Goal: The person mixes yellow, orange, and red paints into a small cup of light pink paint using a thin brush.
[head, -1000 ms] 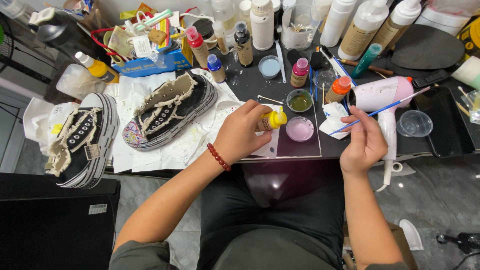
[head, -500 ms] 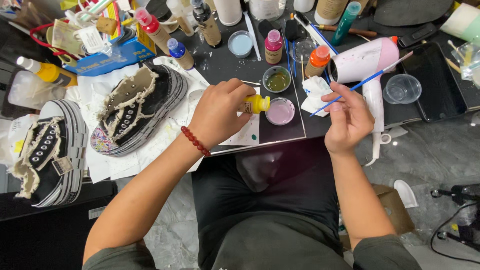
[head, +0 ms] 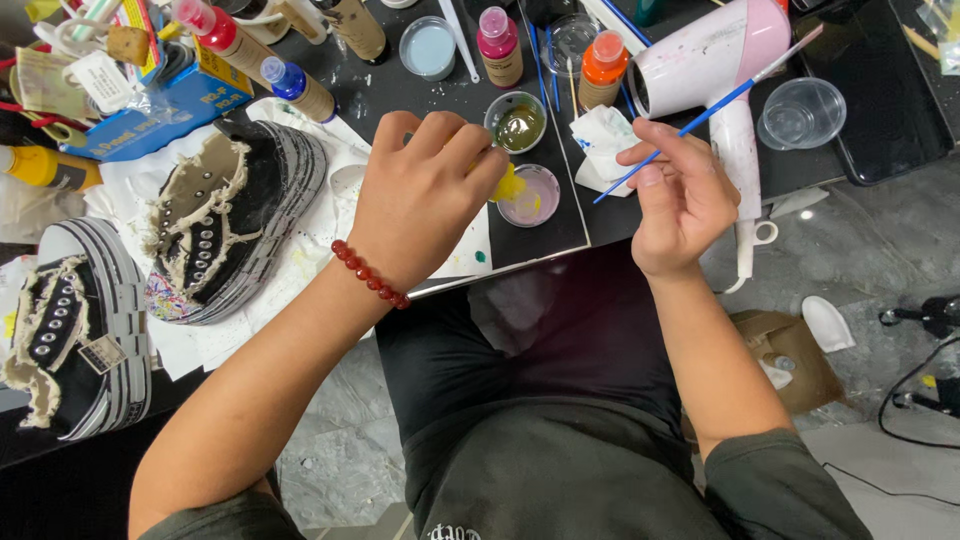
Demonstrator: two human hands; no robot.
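Left grip (head: 430, 185) pinching yellow bottle (head: 507, 185) over pink cup (head: 530, 195); right grip (head: 680, 190) pinching blue brush (head: 700, 115).

2 shoes (head: 230, 230) lie at the left of the desk (head: 400, 95), a hair dryer (head: 715, 75) at the right, 2 small cups (head: 520, 155) between them, bottles (head: 500, 45) farther back.

The left hand (head: 425, 195) grips a small yellow paint bottle (head: 508, 184), tipped with its nozzle over a small round clear cup of pale pink paint (head: 532, 196). Just beyond stands a round cup of olive-green paint (head: 517, 122). The right hand (head: 680, 195) pinches a thin blue-handled brush (head: 705, 110), which slants across a pink and white hair dryer (head: 712, 70). To the left, a frayed black canvas platform shoe (head: 225, 225) lies on white paper
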